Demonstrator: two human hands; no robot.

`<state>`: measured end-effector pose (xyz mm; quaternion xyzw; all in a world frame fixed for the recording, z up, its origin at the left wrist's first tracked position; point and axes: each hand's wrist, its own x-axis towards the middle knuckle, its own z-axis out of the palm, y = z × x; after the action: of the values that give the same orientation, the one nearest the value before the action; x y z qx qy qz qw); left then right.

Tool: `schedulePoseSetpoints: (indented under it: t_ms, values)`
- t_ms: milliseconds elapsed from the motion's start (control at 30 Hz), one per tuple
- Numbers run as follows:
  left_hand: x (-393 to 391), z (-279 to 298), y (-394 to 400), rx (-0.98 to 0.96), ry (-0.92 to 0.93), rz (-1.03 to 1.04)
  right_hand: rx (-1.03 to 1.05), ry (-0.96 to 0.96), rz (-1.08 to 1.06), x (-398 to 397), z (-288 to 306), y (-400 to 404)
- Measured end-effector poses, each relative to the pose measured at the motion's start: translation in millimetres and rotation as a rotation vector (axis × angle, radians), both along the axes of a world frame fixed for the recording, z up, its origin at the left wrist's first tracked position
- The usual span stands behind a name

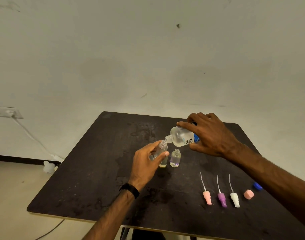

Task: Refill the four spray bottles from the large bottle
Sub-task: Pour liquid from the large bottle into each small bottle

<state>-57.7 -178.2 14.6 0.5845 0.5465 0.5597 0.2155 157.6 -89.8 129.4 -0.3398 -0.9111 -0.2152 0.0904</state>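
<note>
Large bottle [182, 137]: clear plastic, white-and-blue label, uncapped, tipped nearly horizontal above the middle of the desk [89, 172], neck pointing left and down. Right hand [211, 135] grips its body from above, fingers and thumb curled round it. Its mouth sits just at the open neck of a small clear spray bottle [161, 151], cylindrical with a threaded neck, a little pale liquid at the bottom; left hand [147, 163] holds this one, thumb and fingers wrapped round its sides, and it leans slightly. The hands are apart, each clamped on its own bottle. Second small clear bottle [175, 158] stands upright and open just right of the first, purple specks near its base. Count visible: two spray bottles, one large bottle. Toward the near right corner of the desk lie three spray heads with thin dip tubes, side by side and apart: pink [207, 197], purple [222, 199], white [234, 199]. Right of them a pink cap [248, 194], then a blue cap [257, 185] partly hidden by the right forearm. Desk top is dark, matte, mottled with wet-looking patches, pale edge banding. Black band [131, 189] on the left wrist.
</note>
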Motion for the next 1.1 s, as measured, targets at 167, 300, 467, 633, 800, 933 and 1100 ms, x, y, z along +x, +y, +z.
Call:
schedulePoseSetpoints:
  t_ms: [167,300,467,633,800,933,1100]
  values:
    - [0.7,-1.7,0.5,-0.007,-0.012,-0.001,0.01,0.004,0.002,0.3,1.0,-1.1]
    - [1.0,-1.9,-0.6,-0.002,-0.01,-0.001,0.016,-0.004,-0.002,0.6,1.6,-1.7]
    - [0.6,-0.9,0.2,0.001,-0.01,-0.002,0.017,-0.007,-0.001,-0.3,0.9,-1.6]
    - [0.6,-1.1,-0.9,-0.001,-0.017,-0.007,0.016,-0.007,-0.001,-0.8,-0.4,-0.7]
    - [1.5,0.9,-1.9,-0.002,-0.035,-0.015,0.016,-0.01,-0.006,1.0,-0.1,-0.7]
    - [1.9,1.7,-1.6,-0.002,-0.033,-0.016,0.016,-0.01,-0.007,1.1,0.0,0.3]
    - [1.7,2.2,-0.4,0.002,-0.029,-0.012,0.02,-0.01,-0.006,0.5,1.9,0.1]
